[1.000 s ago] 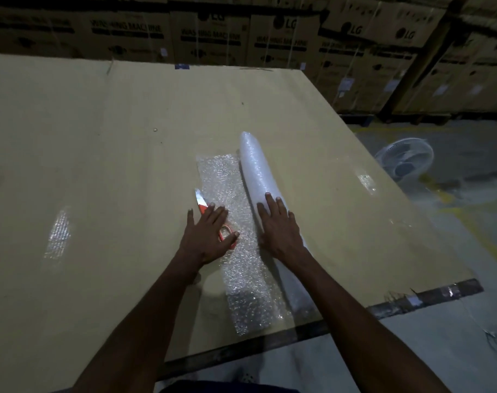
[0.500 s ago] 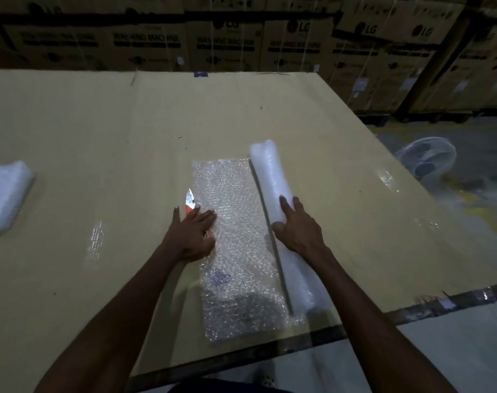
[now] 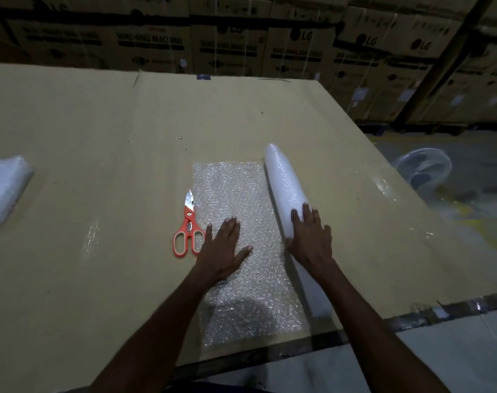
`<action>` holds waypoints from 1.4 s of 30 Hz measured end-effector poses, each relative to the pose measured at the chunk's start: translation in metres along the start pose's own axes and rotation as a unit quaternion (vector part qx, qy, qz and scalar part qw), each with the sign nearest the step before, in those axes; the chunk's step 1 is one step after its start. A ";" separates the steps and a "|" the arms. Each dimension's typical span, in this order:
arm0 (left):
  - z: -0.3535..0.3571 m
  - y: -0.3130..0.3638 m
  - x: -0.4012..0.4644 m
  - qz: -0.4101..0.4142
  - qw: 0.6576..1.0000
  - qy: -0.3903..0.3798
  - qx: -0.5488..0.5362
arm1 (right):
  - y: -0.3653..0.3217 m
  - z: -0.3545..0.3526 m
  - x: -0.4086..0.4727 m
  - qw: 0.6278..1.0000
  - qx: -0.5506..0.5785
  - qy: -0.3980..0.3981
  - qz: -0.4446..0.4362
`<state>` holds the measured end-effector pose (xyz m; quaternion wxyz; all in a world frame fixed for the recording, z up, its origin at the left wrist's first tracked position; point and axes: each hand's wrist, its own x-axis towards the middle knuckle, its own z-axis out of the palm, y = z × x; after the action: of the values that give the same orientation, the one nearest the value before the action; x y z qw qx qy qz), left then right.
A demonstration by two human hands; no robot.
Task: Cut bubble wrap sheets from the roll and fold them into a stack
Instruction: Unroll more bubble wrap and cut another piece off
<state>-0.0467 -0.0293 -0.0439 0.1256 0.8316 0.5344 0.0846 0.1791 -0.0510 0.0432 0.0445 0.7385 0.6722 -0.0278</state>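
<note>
Bubble wrap sheet [image 3: 241, 199] under flat left hand [image 3: 224, 251]; right hand [image 3: 312, 242] flat on roll [image 3: 284, 182], near end hidden.

A cardboard-covered table [image 3: 99, 279] fills the scene. Near its middle a bubble wrap sheet [image 3: 241, 199] lies flat, reaching to the near edge. The roll [image 3: 284, 182] lies along the sheet's right side, touching it. The left hand [image 3: 224, 251] rests on the sheet, the right hand [image 3: 309, 239] on the roll. Scissors [image 3: 188, 228] lie just left of the sheet. A folded stack [image 3: 3, 188] sits far left. Boxes [image 3: 227, 43] stand behind the table; a fan [image 3: 423, 171] lies on the floor to the right.
</note>
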 end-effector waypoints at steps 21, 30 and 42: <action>-0.013 -0.010 0.006 0.015 0.997 -0.015 0.073 | 0.052 0.012 0.000 0.998 0.006 0.011 0.053; 0.005 0.001 -0.006 -0.022 1.000 -0.001 -0.015 | 0.085 0.024 0.002 0.999 0.026 0.001 0.031; -0.001 0.006 -0.007 -0.038 0.999 -0.013 0.002 | 0.052 0.032 -0.003 0.990 -0.119 0.055 0.050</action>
<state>-0.0445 -0.0381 -0.0411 0.1342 0.8117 0.5644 0.0677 0.2307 -0.0625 0.0132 0.0962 0.7612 0.6341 0.0958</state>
